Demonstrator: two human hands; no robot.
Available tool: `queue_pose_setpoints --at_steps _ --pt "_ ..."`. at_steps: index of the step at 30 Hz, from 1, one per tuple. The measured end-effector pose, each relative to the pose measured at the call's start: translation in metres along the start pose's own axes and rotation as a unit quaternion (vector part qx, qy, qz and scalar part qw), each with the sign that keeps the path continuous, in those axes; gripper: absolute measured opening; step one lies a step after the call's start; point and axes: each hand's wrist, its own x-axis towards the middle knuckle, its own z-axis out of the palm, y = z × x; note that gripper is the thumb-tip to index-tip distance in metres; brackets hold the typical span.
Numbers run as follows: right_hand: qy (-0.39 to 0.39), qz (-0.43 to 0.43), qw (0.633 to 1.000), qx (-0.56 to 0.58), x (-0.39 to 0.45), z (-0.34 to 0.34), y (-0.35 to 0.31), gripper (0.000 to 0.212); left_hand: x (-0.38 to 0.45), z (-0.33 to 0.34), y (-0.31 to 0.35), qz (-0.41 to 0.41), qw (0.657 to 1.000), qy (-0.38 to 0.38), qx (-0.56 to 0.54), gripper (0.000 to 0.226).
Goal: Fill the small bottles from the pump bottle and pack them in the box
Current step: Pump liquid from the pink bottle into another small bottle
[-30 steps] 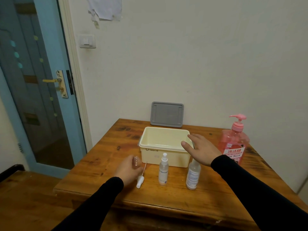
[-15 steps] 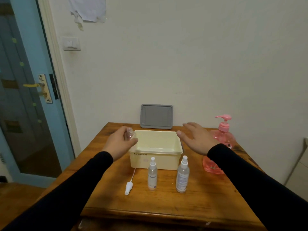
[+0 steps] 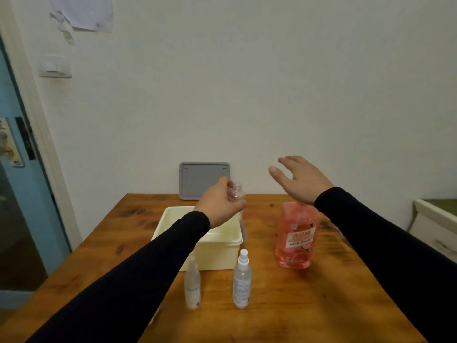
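I saw the left hand (image 3: 220,203) gripping an uncapped clear small bottle (image 3: 237,194), lifted above the cream box (image 3: 217,253), neck up, its long axis roughly upright. The right hand (image 3: 300,180) hung with fingers spread and slack, holding nothing, palm down over the pink pump bottle (image 3: 295,237), whose pump it hid.

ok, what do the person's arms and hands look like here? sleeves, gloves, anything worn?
Both arms are in plain black long sleeves that end at the wrists, with no markings showing. The left hand and right hand are bare: no gloves, and no rings or watch visible from this view.
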Motion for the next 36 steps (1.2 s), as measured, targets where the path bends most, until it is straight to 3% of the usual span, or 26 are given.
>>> queue_pose_setpoints --at_steps 11,16,25,36 --pt "-0.007 0.062 0.998 0.01 0.034 -0.007 0.045 0.064 0.049 0.063 0.022 0.055 0.997 -0.057 -0.006 0.034" --pt "-0.007 0.111 0.992 0.064 0.048 -0.004 0.053 0.046 0.06 0.078 0.028 0.083 0.994 -0.066 0.002 0.03" --pt "-0.094 0.183 0.972 0.114 0.054 0.001 0.057 0.07 0.077 0.09 0.038 0.142 0.987 -0.072 0.033 0.047" --pt "-0.152 0.221 0.949 0.168 0.053 0.021 0.06 0.072 0.08 0.097 0.037 0.139 0.986 -0.088 0.037 0.045"
